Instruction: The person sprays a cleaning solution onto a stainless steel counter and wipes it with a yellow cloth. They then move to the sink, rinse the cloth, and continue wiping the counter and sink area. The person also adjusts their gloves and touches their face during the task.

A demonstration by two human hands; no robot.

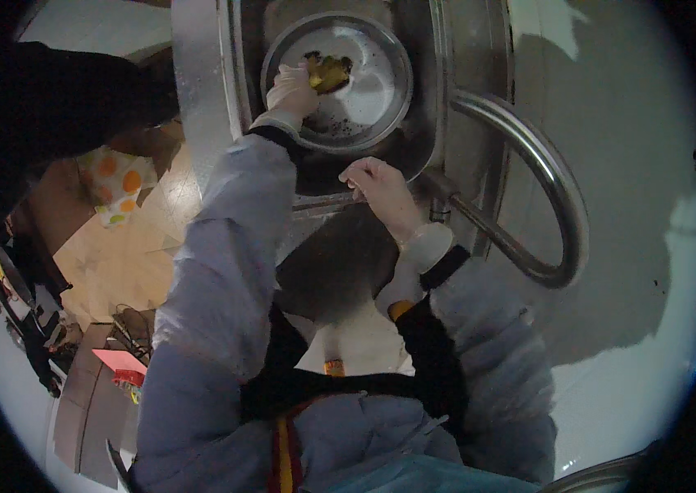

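My left hand (294, 91), in a pale translucent glove, reaches into a round metal basin (406, 92) and grips a yellow-green piece (331, 75) with dark, ragged edges. Whether that piece is food or a sponge is not clear. Dark specks (342, 126) lie on the basin's bottom, and light reflects off its inside. The basin stands in a stainless steel sink (425, 135). Over the sink's near rim is my right hand (379, 185), gloved too, its fingers loosely curled, with nothing visible in them.
A thick curved metal faucet (560, 185) arches over the counter (619, 215) right of the sink. Left of the sink runs a metal ledge (191, 80). Farther left, a cloth with orange dots (117, 182) hangs above the tiled floor (114, 265), near a dark-clothed person (70, 111).
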